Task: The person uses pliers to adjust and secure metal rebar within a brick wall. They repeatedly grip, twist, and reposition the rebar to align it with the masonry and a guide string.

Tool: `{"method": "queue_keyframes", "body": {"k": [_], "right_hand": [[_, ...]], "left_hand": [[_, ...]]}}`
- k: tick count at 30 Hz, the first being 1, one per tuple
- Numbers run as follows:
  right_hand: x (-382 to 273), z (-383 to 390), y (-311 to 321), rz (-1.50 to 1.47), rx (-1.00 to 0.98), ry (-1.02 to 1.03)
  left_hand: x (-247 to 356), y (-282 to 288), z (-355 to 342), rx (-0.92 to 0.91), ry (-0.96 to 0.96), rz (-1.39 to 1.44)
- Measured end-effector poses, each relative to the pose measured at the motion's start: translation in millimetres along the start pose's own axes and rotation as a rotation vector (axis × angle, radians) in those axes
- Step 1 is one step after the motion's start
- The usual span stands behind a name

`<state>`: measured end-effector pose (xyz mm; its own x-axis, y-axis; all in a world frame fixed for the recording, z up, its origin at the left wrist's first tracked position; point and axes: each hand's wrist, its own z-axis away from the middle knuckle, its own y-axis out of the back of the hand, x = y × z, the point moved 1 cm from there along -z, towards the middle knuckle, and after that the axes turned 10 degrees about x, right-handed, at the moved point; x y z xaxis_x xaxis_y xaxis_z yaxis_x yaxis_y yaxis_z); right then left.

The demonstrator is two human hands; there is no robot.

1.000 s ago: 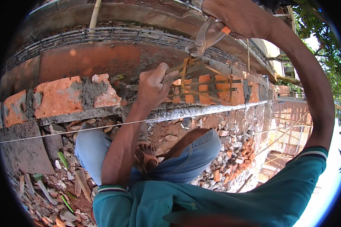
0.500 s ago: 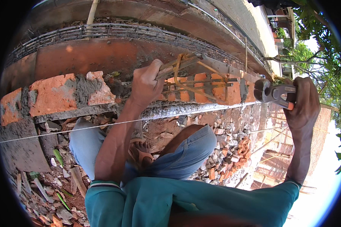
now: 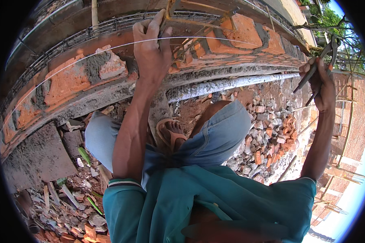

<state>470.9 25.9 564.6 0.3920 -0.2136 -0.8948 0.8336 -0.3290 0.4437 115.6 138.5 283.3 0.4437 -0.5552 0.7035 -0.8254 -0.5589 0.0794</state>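
Observation:
My left hand (image 3: 152,50) is closed on a rusty steel bar of the rebar cage (image 3: 172,14), which stands up out of the brick wall. Thinner ties cross between the cage's bars; part of the cage is cut off at the upper rim. Out to the right, my right hand (image 3: 322,83) grips dark pincers (image 3: 330,54) by the handles. The pincers' head points up and the handles spread apart below, away from the cage. A white string line (image 3: 121,47) runs along the wall, passing across my left hand.
The brick wall (image 3: 67,85) with wet mortar curves in front of me. A pale mortar-spattered pipe (image 3: 231,83) lies along its foot. Broken bricks (image 3: 267,137) are heaped right of my knees; wood scraps and rubble (image 3: 65,198) lie left. Long reinforcing bars (image 3: 117,23) run beyond the wall.
My right hand has turned the pincers from level to head up, and their handles now show spread. My left hand stays on the cage. The whole view has shifted.

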Motion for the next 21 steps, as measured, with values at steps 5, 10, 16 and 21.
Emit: {"method": "queue_keyframes", "body": {"k": [5, 10, 16, 21], "right_hand": [[-26, 13, -39, -0.232, -0.312, -0.055], [-27, 49, -70, -0.118, 0.024, 0.295], [60, 88, -140, 0.257, -0.459, -0.018], [136, 109, -200, 0.652, -0.467, -0.023]], "left_hand": [[7, 25, -13, -0.208, 0.298, 0.434], [14, 50, -38, -0.482, 0.329, 0.296], [15, 60, -54, -0.608, 0.302, 0.289], [8, 57, -53, -0.704, 0.386, 0.371]]}}
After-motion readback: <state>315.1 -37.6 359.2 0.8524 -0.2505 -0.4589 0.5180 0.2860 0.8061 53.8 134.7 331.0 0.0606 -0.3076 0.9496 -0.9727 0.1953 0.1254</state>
